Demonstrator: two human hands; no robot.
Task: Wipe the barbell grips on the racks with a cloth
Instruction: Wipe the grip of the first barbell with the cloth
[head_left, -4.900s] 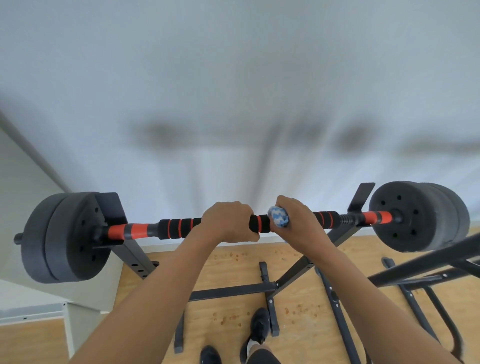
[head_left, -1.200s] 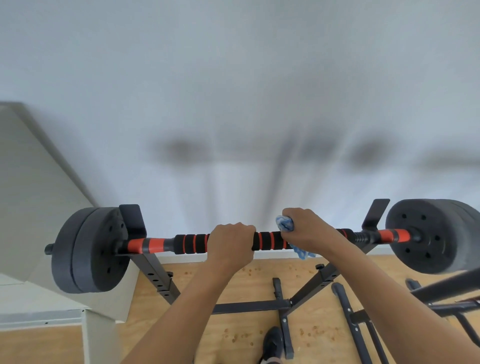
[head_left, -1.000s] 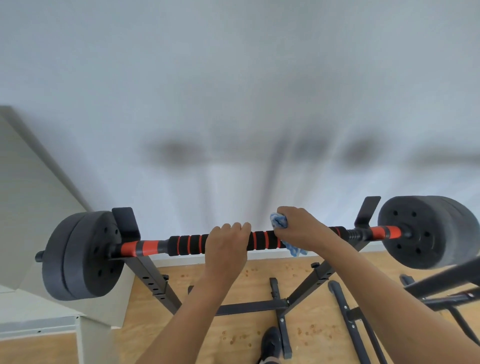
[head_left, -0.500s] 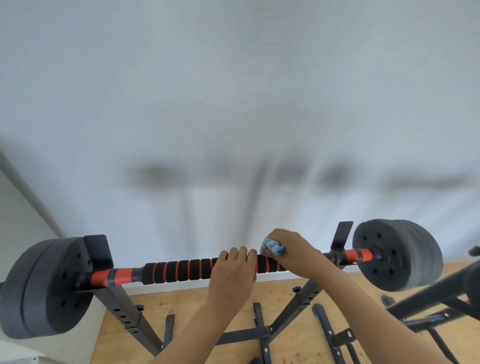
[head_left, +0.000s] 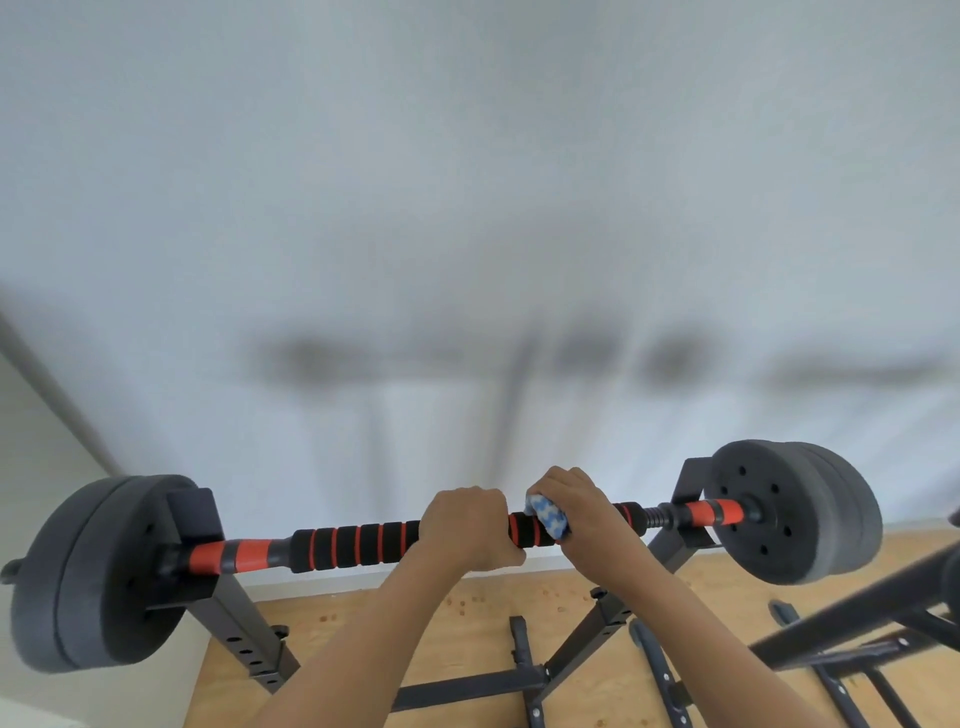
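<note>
Our left hand (head_left: 470, 527) curls round the foam grip (head_left: 358, 545) of the barbell (head_left: 698, 512), which rests across the rack (head_left: 244, 631). Just right of it, our right hand (head_left: 584, 512) presses a crumpled blue-and-white cloth (head_left: 548, 517) round the same grip. We judge that hard sideways rubbing could roll the bar in its cradles. The grip is ribbed black foam with orange rings; beyond it, round matte plates (head_left: 789, 519).
</note>
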